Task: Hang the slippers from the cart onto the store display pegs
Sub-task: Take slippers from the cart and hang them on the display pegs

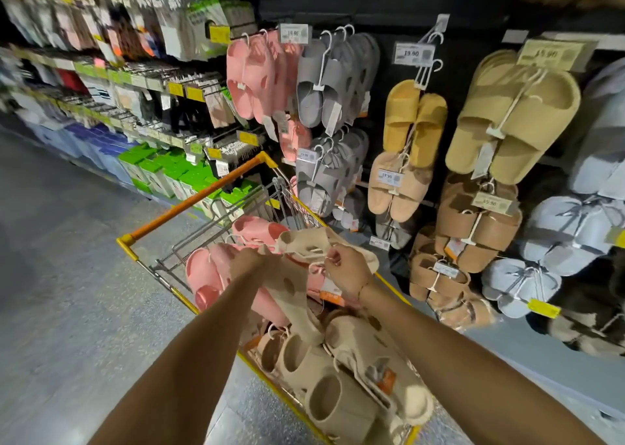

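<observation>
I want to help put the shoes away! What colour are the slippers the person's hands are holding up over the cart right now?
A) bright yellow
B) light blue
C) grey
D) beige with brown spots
D: the left hand and right hand grip a beige slipper pair with brown spots over the cart, while grey, blue and yellow pairs hang on the wall pegs.

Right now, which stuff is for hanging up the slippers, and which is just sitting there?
For the job:
beige cream slipper pair on a white hanger, held in both hands
pink foam slippers in the cart
yellow wire cart

Just there:
green boxes on the shelf
white price tags
</observation>
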Available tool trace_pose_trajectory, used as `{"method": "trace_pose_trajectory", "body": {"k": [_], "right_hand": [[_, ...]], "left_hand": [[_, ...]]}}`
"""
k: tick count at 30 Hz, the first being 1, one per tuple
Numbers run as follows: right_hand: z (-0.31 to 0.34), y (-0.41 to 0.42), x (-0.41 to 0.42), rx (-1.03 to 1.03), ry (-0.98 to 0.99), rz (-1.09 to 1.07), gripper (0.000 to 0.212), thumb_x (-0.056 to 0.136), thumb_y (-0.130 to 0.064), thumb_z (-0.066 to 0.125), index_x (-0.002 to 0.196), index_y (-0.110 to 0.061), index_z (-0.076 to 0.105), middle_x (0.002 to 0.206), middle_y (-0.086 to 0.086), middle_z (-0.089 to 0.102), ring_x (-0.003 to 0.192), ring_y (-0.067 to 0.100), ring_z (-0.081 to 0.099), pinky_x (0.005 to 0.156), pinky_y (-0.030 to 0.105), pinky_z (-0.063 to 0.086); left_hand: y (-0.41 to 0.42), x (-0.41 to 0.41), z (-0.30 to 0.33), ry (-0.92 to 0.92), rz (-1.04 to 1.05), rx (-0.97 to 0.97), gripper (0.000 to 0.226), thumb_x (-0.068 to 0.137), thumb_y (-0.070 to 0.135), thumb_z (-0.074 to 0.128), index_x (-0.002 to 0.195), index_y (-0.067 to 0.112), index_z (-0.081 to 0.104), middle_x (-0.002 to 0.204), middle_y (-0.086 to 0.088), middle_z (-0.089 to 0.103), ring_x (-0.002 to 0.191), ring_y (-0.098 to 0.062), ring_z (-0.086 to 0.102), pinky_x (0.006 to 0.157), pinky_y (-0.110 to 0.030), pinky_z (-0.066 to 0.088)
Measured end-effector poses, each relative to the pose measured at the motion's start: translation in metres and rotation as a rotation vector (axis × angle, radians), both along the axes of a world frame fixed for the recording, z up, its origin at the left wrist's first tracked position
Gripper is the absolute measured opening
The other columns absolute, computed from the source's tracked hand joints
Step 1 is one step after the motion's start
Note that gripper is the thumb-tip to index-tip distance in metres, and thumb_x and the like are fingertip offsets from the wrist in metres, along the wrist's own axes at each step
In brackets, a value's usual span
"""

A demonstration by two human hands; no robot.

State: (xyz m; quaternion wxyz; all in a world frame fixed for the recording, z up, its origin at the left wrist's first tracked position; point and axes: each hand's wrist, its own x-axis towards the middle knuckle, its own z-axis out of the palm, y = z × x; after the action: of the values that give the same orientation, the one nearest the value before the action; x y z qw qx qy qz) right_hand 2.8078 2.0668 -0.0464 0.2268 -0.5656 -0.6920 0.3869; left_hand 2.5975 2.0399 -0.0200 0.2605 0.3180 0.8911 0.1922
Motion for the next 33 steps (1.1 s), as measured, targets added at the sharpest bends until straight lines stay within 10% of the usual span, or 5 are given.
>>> {"method": "trace_pose_trajectory", "body": {"k": [9,15,33], "right_hand": [[0.043,0.011,-0.012,0.098,0.034,-0.011,0.013,0.095,-0.009,0.055,0.102,-0.002,0.064,0.094,0.011,0.065,0.068,0.004,0.062,0.065,0.02,0.054],[0.086,0.038,-0.026,0.186,-0.026,0.251,0.039,0.085,0.008,0.05,0.115,-0.009,0.067,0.114,0.011,0.056,0.099,0.027,0.058,0.088,0.038,0.052],[0.154,0.007,0.04,0.264,0.052,0.074,0.012,0.093,-0.005,0.067,0.081,0.001,0.066,0.074,0.007,0.066,0.066,0.021,0.066,0.064,0.02,0.055]], "left_hand": [[-0.023,0.013,0.018,0.038,-0.266,0.249,0.049,0.09,0.047,0.067,0.11,0.005,0.05,0.104,-0.016,0.068,0.097,-0.035,0.064,0.075,-0.041,0.048],[-0.024,0.008,0.052,0.009,-0.498,0.475,0.024,0.1,0.018,0.05,0.123,0.013,0.051,0.109,-0.015,0.069,0.095,-0.029,0.065,0.079,-0.038,0.051],[0.011,0.025,0.123,-0.049,-0.848,0.757,0.024,0.099,0.01,0.049,0.122,0.013,0.054,0.101,-0.007,0.066,0.09,-0.024,0.063,0.071,-0.031,0.043]]}}
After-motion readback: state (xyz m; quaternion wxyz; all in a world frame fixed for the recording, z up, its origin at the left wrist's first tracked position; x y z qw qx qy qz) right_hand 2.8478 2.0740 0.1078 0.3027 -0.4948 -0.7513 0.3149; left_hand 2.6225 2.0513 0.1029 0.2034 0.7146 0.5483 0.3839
